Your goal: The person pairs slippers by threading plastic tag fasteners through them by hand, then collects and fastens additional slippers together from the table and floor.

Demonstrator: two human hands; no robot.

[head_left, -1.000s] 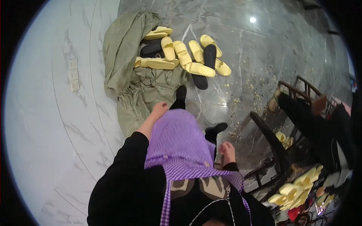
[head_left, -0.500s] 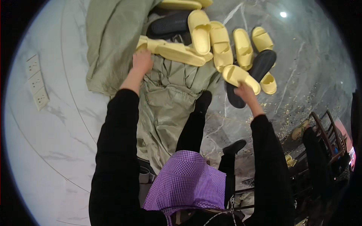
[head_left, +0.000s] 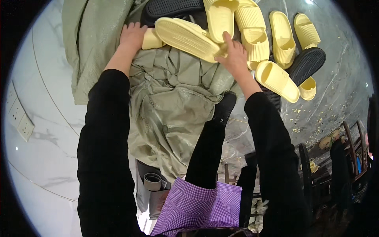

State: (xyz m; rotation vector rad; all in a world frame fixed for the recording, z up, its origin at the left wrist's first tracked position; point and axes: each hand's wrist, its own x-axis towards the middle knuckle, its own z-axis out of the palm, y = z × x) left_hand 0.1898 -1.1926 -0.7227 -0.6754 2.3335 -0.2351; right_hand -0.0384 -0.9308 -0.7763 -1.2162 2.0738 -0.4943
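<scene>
At the upper left, my left hand [head_left: 133, 36] lies on the rim of a green cloth bag [head_left: 158, 114], fingers apart, against the end of a yellow slipper [head_left: 153, 38]. An upturned yellow slipper [head_left: 185, 38] lies partly over that one, its ribbed sole showing. My right hand [head_left: 235, 58] is at its right end, thumb and forefinger spread on either side of the tip; I cannot tell how firmly they touch. A yellow slipper [head_left: 221, 19] lies just beyond the right fingers. Black soles [head_left: 171, 8] show behind.
More yellow slippers [head_left: 283, 41] lie on the grey marble floor to the right, near a black-soled one [head_left: 308, 63]. A yellow slipper [head_left: 277, 81] rests over another black sole. Chair frames [head_left: 351, 146] and another person's foot [head_left: 329, 138] are at the right; wall sockets [head_left: 17, 114] at the left.
My right hand has let go of the yellow slipper at the right and moved left to the upturned slipper. My left hand has shifted onto the bag's rim. The view has moved closer.
</scene>
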